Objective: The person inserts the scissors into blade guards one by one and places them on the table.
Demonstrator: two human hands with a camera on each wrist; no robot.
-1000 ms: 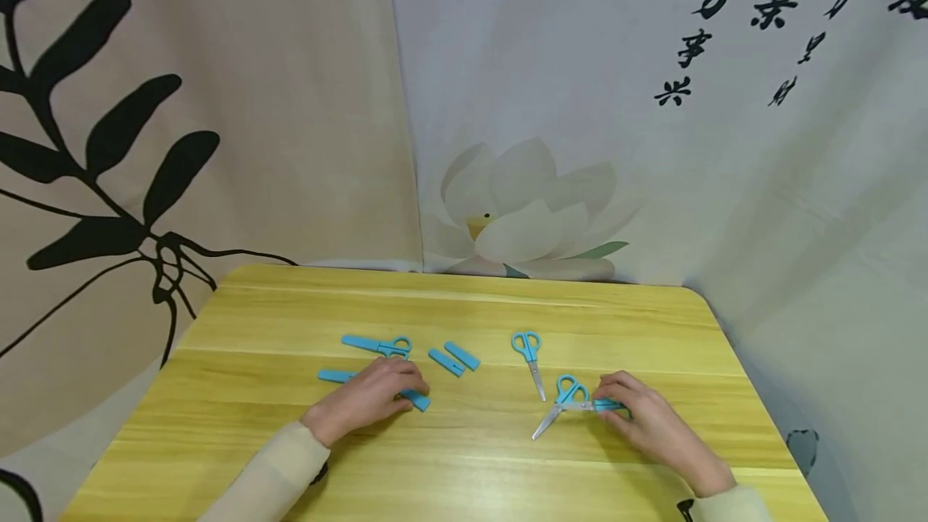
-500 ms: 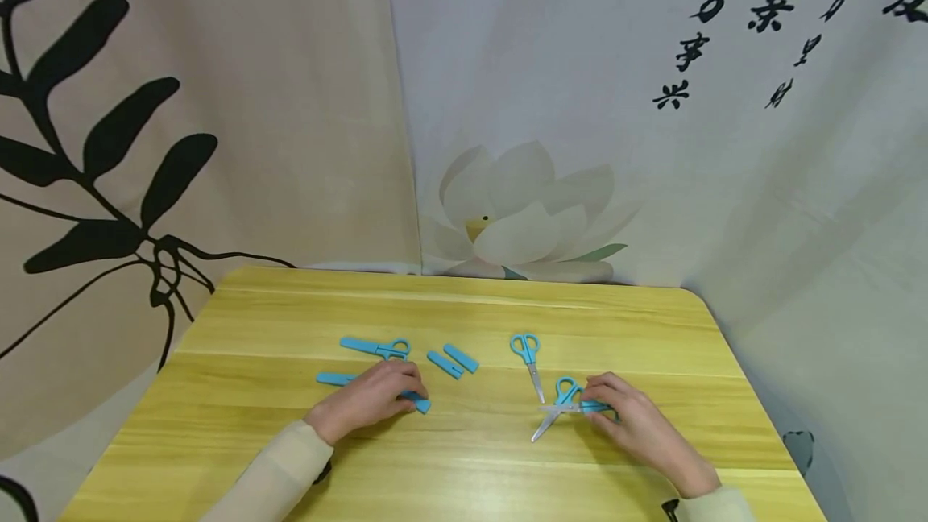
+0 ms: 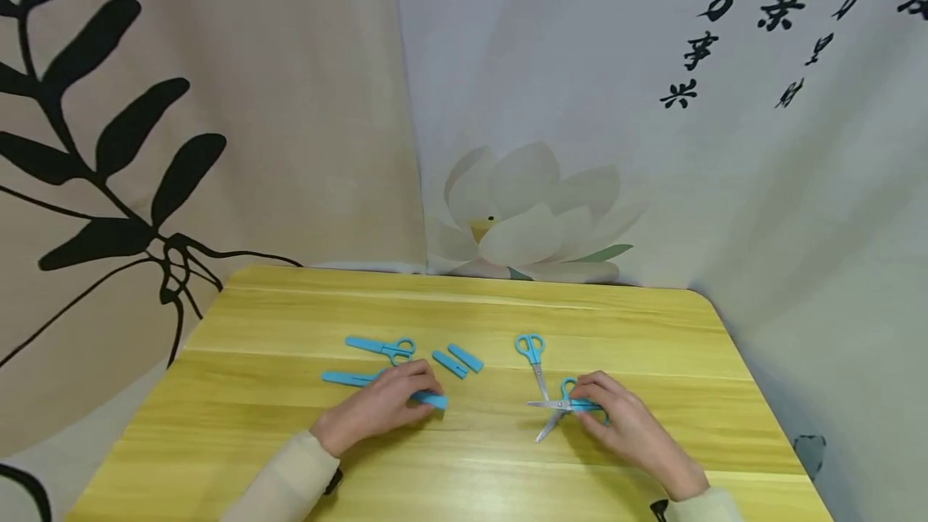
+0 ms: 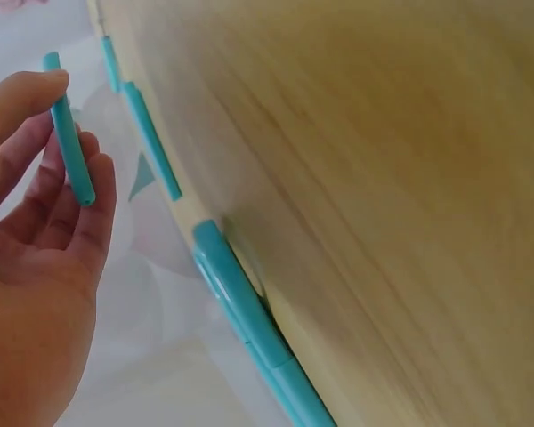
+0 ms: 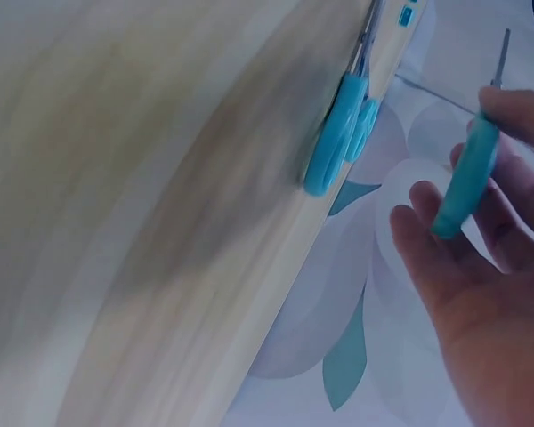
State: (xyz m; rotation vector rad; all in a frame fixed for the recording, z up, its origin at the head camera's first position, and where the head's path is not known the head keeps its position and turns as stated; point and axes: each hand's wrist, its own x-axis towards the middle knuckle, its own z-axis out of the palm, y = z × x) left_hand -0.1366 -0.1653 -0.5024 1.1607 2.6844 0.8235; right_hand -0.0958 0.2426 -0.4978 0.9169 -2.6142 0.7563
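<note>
Left hand [image 3: 384,407] lies low on the yellow table [image 3: 304,304], fingers curled round a blue blade cover [image 3: 429,400]; the left wrist view shows the cover [image 4: 69,133] pinched between thumb and fingertips. Half a second ago the cover's free end sat close under the fingers; now it pokes out farther to the right and the hand has slid a little that way. Right hand [image 3: 623,429] grips the handle of an open pair of scissors [image 3: 554,408], fingers wrapped round the blue loops; the right wrist view shows the handle [image 5: 467,182] held between thumb and fingers. Its blades were spread less a moment back; now one points left, nearly level, while the other slants down-left, and the hand sits slightly nearer the table's middle. Unmoved since before: a second pair of scissors [image 3: 532,355] just behind the held pair, a covered pair [image 3: 380,345] behind the left hand, two loose covers [image 3: 457,361] between them, and another cover [image 3: 348,379] left of the left hand.
</note>
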